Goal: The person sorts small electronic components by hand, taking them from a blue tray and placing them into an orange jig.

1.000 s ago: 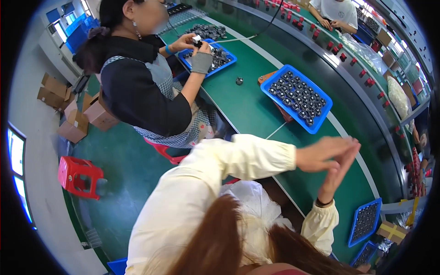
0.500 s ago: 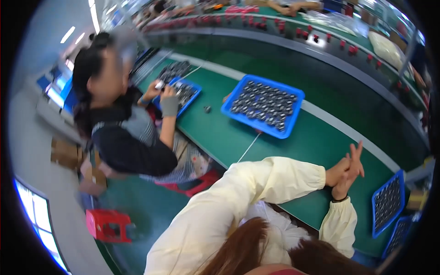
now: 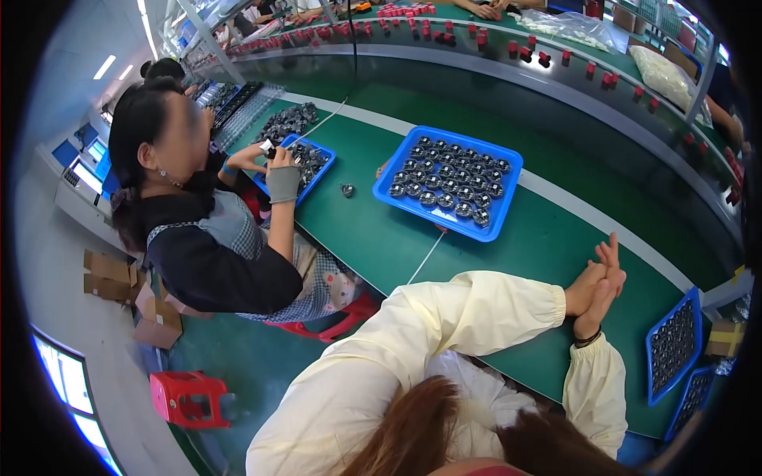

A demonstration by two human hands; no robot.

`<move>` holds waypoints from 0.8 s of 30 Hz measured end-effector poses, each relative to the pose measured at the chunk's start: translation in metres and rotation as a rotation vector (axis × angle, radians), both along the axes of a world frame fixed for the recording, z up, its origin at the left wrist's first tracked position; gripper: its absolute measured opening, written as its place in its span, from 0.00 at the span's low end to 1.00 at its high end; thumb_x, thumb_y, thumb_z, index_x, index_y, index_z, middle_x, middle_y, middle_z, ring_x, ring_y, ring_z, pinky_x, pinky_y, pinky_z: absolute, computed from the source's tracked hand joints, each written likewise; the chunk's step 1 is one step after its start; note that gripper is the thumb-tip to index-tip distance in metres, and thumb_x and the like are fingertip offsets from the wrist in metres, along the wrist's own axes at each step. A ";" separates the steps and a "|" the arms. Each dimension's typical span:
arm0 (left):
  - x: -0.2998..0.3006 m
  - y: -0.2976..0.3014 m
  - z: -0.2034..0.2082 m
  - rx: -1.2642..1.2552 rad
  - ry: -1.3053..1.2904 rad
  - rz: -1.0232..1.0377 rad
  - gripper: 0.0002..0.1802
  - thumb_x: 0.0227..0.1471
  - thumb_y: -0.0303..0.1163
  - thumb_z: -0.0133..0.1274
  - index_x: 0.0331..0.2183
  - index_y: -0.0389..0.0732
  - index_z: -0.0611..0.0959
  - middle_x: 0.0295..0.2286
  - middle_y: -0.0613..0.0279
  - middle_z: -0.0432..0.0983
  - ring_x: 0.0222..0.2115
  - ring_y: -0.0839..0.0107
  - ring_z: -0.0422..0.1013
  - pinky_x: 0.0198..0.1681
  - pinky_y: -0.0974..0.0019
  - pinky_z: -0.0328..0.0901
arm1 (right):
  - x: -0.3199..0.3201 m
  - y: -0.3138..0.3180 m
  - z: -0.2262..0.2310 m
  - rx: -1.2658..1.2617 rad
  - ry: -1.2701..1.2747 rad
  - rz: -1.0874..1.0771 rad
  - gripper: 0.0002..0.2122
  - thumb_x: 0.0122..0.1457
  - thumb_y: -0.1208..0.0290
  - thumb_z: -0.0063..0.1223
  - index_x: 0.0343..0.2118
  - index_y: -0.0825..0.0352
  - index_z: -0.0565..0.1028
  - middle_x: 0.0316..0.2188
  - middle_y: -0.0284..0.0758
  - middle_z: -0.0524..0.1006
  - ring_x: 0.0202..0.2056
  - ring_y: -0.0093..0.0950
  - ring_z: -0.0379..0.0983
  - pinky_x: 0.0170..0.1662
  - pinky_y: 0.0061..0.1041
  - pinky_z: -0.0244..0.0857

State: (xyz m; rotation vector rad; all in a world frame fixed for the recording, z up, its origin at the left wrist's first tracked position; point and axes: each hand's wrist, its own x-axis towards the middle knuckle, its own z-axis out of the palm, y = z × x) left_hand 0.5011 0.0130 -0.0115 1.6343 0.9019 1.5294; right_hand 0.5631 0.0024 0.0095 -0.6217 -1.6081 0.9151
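My left hand (image 3: pixel 584 289) and my right hand (image 3: pixel 602 303) press against each other above the green table, with no object visible between them. My right hand lies across my left, hiding part of it. Stretched-out fingers point toward the far side of the table; the overlap makes it hard to say whose each one is. Left of my hands a blue tray (image 3: pixel 389 193) holds rows of small round dark parts (image 3: pixel 447 176) with shiny tops. Just beyond that tray's left edge, a single part (image 3: pixel 348 190) sits on the green table (image 3: pixel 357 246).
A co-worker (image 3: pixel 214 254) at left handles a small part over another blue tray (image 3: pixel 324 170), beside a dark heap of parts (image 3: pixel 290 120). Filled blue trays (image 3: pixel 652 373) stand at right. Red pieces (image 3: pixel 512 49) line the far conveyor. A red stool (image 3: pixel 190 397) stands behind.
My hands remain together while the stretched fingers draw closer to one another. The view has shifted slightly and become sharper. The co-worker still handles a part over the tray.
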 end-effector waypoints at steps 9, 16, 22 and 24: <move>0.013 0.005 -0.017 -0.107 0.114 -0.011 0.10 0.50 0.34 0.42 0.21 0.41 0.66 0.25 0.65 0.65 0.28 0.72 0.65 0.33 0.68 0.60 | 0.010 0.001 -0.009 -0.048 0.058 -0.031 0.18 0.56 0.58 0.39 0.36 0.71 0.68 0.37 0.38 0.68 0.37 0.29 0.63 0.46 0.27 0.55; 0.017 0.005 -0.017 0.210 0.218 0.090 0.07 0.49 0.31 0.42 0.22 0.45 0.63 0.24 0.65 0.59 0.29 0.67 0.61 0.34 0.66 0.56 | 0.019 0.003 -0.002 -0.159 0.093 0.046 0.09 0.54 0.67 0.44 0.30 0.70 0.67 0.32 0.38 0.66 0.34 0.28 0.62 0.42 0.29 0.59; 0.013 -0.002 -0.017 0.234 0.314 0.144 0.04 0.47 0.31 0.40 0.23 0.46 0.64 0.24 0.62 0.62 0.28 0.65 0.63 0.32 0.65 0.57 | 0.017 -0.001 0.001 -0.163 0.073 0.065 0.08 0.54 0.69 0.43 0.30 0.69 0.67 0.33 0.37 0.65 0.34 0.28 0.62 0.42 0.30 0.59; 0.012 -0.002 -0.015 0.282 0.343 0.183 0.03 0.46 0.28 0.41 0.26 0.45 0.64 0.25 0.61 0.62 0.28 0.64 0.64 0.32 0.66 0.58 | 0.015 -0.002 0.001 -0.162 0.077 0.069 0.08 0.54 0.69 0.43 0.30 0.69 0.67 0.33 0.38 0.65 0.35 0.28 0.62 0.43 0.30 0.59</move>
